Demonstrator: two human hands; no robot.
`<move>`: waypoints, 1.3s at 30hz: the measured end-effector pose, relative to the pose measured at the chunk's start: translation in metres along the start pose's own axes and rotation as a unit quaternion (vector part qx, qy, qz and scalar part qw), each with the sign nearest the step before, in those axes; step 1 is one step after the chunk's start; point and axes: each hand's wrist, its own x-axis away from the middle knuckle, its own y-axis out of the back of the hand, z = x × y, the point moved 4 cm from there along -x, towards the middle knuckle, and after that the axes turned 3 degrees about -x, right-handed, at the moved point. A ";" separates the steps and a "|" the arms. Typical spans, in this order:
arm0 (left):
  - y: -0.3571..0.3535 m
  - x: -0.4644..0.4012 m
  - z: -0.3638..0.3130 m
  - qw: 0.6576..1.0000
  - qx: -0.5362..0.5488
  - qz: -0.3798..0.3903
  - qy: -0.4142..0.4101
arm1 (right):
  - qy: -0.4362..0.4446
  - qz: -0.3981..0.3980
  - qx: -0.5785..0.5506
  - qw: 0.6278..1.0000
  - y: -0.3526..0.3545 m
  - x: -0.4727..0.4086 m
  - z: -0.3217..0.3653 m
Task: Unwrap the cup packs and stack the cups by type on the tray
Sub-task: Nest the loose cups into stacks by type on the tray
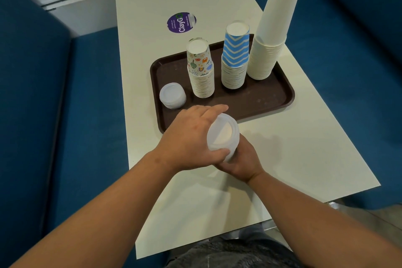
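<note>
A: Hands? B: Left hand [191, 137] and right hand [241, 159] both grip a clear stack [223, 135], just short of the tray [269, 102].

A: Beyond? B: Three cup stacks [233, 56] stand sorted; clear pile [172, 95] nearest. One stack left, seemingly.

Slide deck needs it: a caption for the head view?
Both hands hold clear cups near a tray bearing four stacks.

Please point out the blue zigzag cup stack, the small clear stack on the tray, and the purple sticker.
blue zigzag cup stack [236, 49]: head view, top cup's side.
small clear stack [172, 95]: head view, its top.
purple sticker [181, 22]: head view, its middle.
</note>
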 end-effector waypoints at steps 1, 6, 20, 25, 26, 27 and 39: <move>0.003 0.001 0.000 1.000 0.010 -0.016 -0.002 | -0.003 0.000 -0.001 1.000 0.000 0.001 -0.001; 0.028 0.002 0.013 0.990 0.089 -0.107 0.007 | -0.009 -0.002 -0.004 1.000 0.001 0.001 -0.001; -0.007 -0.059 0.161 0.954 0.099 -0.083 0.272 | -0.038 -0.006 -0.053 0.998 -0.005 0.001 -0.008; -0.026 -0.076 0.174 0.954 0.070 -0.036 0.288 | -0.031 -0.012 -0.047 0.998 -0.004 0.001 -0.007; -0.029 -0.078 0.175 0.955 0.062 -0.025 0.289 | -0.031 -0.012 -0.045 0.998 -0.003 0.001 -0.007; -0.030 -0.079 0.176 0.955 0.051 -0.013 0.291 | -0.032 -0.011 -0.043 0.999 -0.003 0.000 -0.006; -0.030 -0.094 0.174 0.968 -0.028 0.106 0.224 | -0.021 -0.011 -0.035 0.999 -0.003 0.000 -0.003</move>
